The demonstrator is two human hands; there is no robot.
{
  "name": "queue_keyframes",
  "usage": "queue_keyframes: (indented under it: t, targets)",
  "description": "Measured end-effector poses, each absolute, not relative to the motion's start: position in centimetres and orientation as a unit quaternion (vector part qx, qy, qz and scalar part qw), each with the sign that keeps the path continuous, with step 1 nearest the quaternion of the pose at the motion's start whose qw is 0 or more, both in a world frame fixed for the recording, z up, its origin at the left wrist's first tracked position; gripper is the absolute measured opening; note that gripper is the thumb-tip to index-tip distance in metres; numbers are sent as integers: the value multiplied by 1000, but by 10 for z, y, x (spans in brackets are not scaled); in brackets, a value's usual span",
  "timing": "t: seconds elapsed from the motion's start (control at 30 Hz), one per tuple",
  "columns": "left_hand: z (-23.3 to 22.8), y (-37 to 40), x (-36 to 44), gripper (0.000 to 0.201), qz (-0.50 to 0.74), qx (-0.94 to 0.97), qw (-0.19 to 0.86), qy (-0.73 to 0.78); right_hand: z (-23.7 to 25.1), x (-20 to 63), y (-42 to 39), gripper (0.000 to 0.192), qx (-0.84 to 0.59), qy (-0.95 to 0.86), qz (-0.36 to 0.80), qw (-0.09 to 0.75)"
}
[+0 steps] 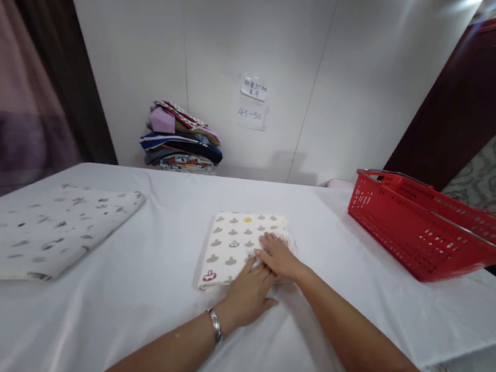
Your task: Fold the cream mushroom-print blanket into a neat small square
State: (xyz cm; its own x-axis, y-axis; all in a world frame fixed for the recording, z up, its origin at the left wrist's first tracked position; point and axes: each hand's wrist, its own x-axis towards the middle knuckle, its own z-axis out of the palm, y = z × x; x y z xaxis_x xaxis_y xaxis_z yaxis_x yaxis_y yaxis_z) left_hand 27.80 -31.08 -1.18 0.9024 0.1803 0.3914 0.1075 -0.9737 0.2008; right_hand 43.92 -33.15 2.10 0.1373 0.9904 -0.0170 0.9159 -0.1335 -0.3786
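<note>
1. Fingers point(266, 251) of the right hand point(278, 255) lie flat and spread on the folded patterned cloth point(233, 245), pressing its right edge, gripping nothing.
2. Fingers of the left hand point(250, 293) are likewise stretched out flat, palm down, on the near right corner of that cloth, just behind the right hand and touching it (a silver bracelet point(215, 326) circles this wrist).
3. The folded patterned cloth, cream with grey shapes plus one yellow and one red, lies on the white-covered bench point(158, 296), near its middle.
4. Left of the cloth, well apart, lies a larger flat folded sheet point(38, 230) with grey marks.
5. Right of the cloth, well apart, a red basket point(431, 227) stands on the bench.
6. Beyond the cloth, against the white wall, sits a stack of folded fabrics point(182, 138), with two paper notes point(253, 100) on the wall.
</note>
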Motion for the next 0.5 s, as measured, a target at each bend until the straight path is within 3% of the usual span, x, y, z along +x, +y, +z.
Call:
queue_keyframes:
  t: [0.1, 0.3, 0.4, 0.5]
  targets:
    - [-14, -311, 278, 66, 192, 975, 77, 78, 20, 446, -331, 71, -749, -640, 86, 152]
    - [-21, -309, 278, 66, 176, 980, 57, 79, 5, 459, -322, 66, -792, -602, 19, 94]
    - [-23, -308, 278, 65, 172, 981, 49, 76, 2, 470, -315, 62, -802, -578, -57, 136]
    - [-22, -307, 277, 64, 165, 982, 43, 77, 7, 495, -309, 47, -843, -482, -29, 237]
